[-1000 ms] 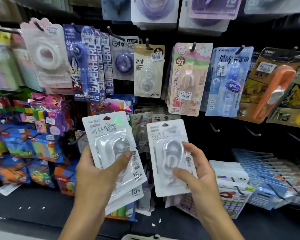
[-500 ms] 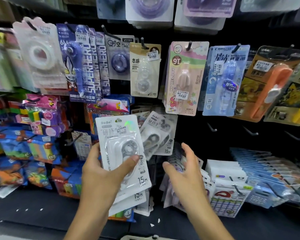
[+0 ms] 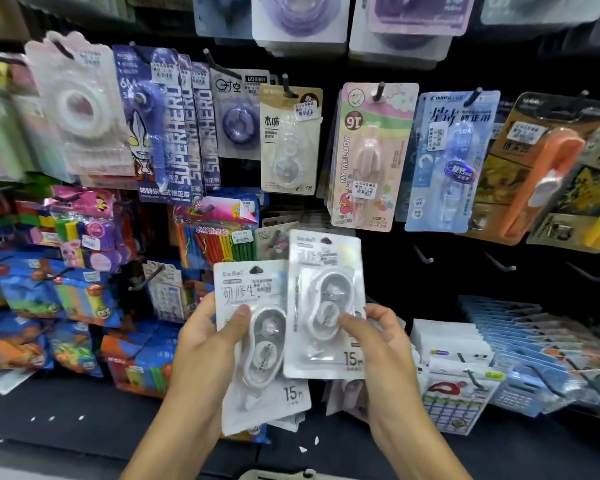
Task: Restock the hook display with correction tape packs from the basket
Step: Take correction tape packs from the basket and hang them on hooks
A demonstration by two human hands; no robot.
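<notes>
My left hand point(image 3: 212, 341) grips a small stack of white correction tape packs point(image 3: 253, 341), thumb pressed on the front one. My right hand point(image 3: 378, 337) holds a single white correction tape pack point(image 3: 326, 299) upright, just right of the stack and overlapping its edge. Both are in front of the black hook display point(image 3: 388, 271). Directly behind the single pack, other hanging packs point(image 3: 274, 237) are mostly hidden. The basket's pale rim point(image 3: 281, 474) shows at the bottom edge.
Bare hooks point(image 3: 425, 258) stick out to the right of my hands. Above hang other correction tape brands, such as a pink pack point(image 3: 371, 157) and a blue one point(image 3: 451, 161). Colourful bags point(image 3: 66, 299) crowd the left, and notepads point(image 3: 454, 368) the lower right.
A second ago my right hand held a pack; half a second ago that pack hung tilted on the display and the hand was empty. Now it holds another pack beside the stack.
</notes>
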